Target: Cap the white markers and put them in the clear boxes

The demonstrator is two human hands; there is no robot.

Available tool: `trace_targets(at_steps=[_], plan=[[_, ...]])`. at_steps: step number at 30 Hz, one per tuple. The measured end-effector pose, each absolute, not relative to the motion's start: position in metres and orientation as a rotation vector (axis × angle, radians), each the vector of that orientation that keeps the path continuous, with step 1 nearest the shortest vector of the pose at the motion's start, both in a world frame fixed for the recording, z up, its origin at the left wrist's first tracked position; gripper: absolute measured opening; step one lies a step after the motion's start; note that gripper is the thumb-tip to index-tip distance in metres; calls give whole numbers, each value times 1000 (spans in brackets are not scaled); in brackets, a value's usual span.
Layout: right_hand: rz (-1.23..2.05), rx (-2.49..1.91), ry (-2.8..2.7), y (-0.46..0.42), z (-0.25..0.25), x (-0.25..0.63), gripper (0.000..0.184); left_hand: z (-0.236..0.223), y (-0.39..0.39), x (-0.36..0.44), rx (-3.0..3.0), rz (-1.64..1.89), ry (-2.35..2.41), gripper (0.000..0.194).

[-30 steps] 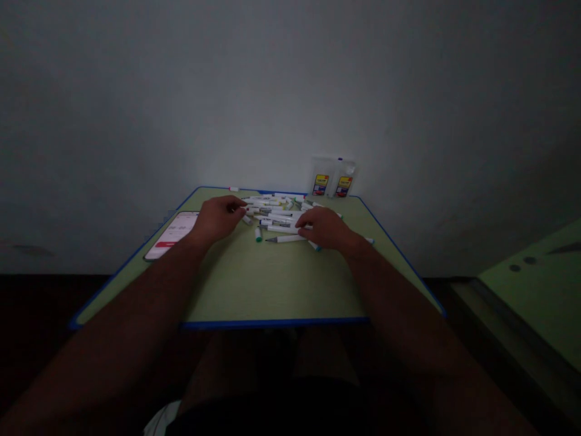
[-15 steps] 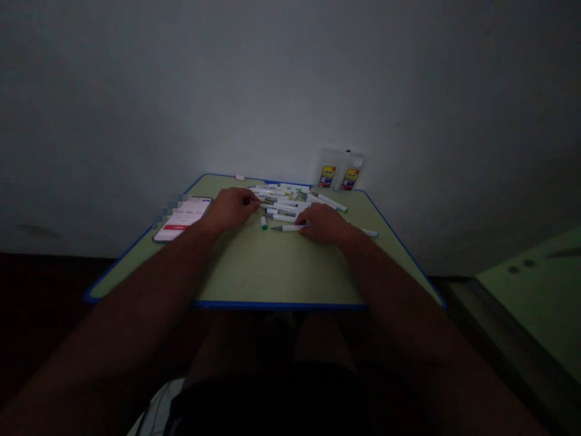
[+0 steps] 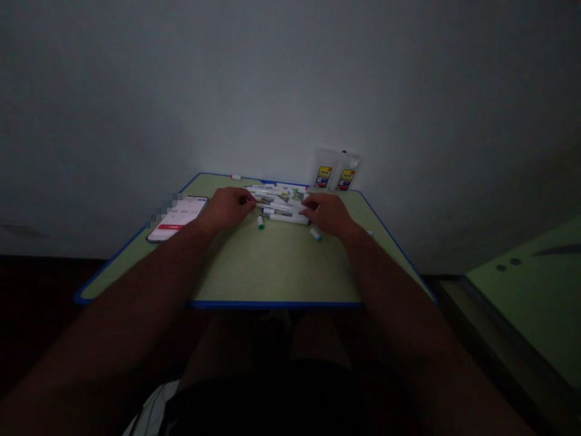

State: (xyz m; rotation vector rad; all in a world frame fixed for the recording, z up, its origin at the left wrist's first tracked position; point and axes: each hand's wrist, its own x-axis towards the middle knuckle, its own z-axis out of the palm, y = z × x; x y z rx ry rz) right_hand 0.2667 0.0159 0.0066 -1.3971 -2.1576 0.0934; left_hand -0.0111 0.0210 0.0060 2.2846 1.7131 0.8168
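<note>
Several white markers [image 3: 284,218] lie in a loose pile toward the back of the table. At the pile's left end is my left hand [image 3: 229,208], its fingers closed on the end of a marker; the fingertips are partly hidden. My right hand [image 3: 331,213] pinches the right end of a white marker [image 3: 290,205] at the pile's right side. A loose cap with a green end [image 3: 260,222] stands just in front of the pile. Another short piece, a cap with a blue end [image 3: 316,234], lies below my right hand.
A phone with a lit screen [image 3: 178,219] lies on the left of the blue-edged table [image 3: 272,272]. Two clear plastic cases with yellow labels [image 3: 334,172] stand at the back against the wall [image 3: 272,91]. A pink-ended cap [image 3: 236,177] lies at the back left edge.
My right hand has left the front marker position and moved up to the pile. The grey-tipped marker there is gone from that spot, and a blue-ended cap now shows. My left hand stays almost still.
</note>
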Motion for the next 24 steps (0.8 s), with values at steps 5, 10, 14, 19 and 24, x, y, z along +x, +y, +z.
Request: trace_targets(at_steps=[5, 10, 14, 19, 24], plan=[[642, -1414, -1624, 20, 12, 270, 16, 6, 19, -10, 2281, 778, 1724, 28], [964, -1405, -1395, 19, 15, 265, 13, 4, 21, -11, 2332, 708, 1703, 31], [1095, -1380, -1302, 21, 13, 265, 4, 3, 21, -11, 2339, 651, 1649, 28], [1196, -1314, -1210, 24, 11, 267, 10, 4, 18, -9, 2335, 608, 1617, 27], [1213, -1318, -1187, 24, 11, 267, 6, 4, 18, -9, 2329, 602, 1561, 29]])
